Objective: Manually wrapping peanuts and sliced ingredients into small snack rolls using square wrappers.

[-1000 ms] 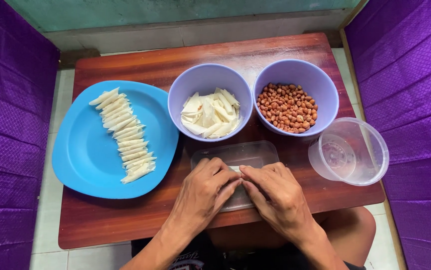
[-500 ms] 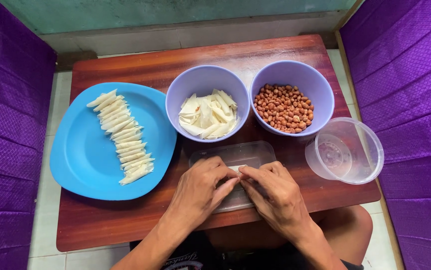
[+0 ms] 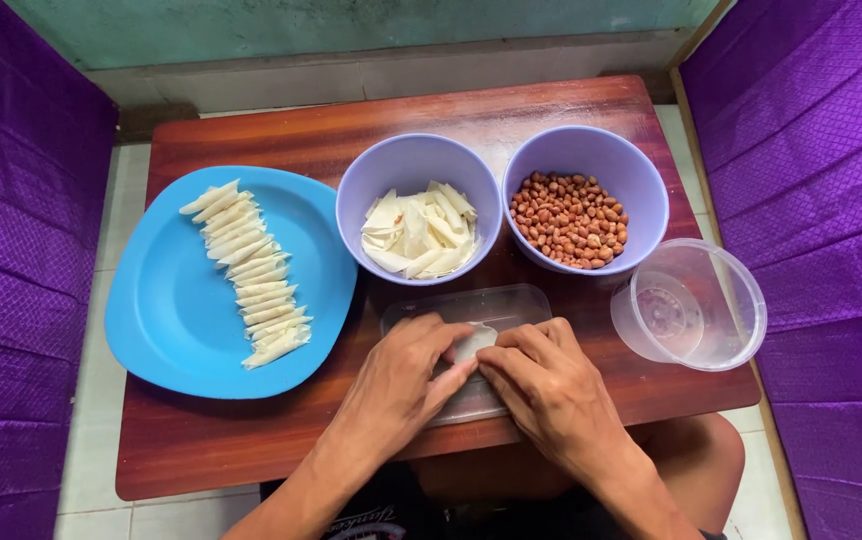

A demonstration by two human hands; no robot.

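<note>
purple quilted fabric (image 3: pixel 11 250) walls the left side, beside pale floor tiles (image 3: pixel 86 470) and a low reddish wooden table (image 3: pixel 251 440). on it, a blue plate (image 3: pixel 171 310) carries a row of rolled white wrappers (image 3: pixel 249 275). next come a lilac bowl of flat wrapper pieces (image 3: pixel 418 236) and a lilac bowl of peanuts (image 3: pixel 569 220). at the near edge the left hand (image 3: pixel 396 385) and right hand (image 3: pixel 551 385) meet over a clear plastic lid (image 3: pixel 511 303), fingers curled, pinching one small white wrapper (image 3: pixel 471 345) between them. an empty clear tub (image 3: pixel 689 303) stands right of them, before more purple fabric (image 3: pixel 821 200). a green-grey wall (image 3: pixel 351 25) runs behind.
</note>
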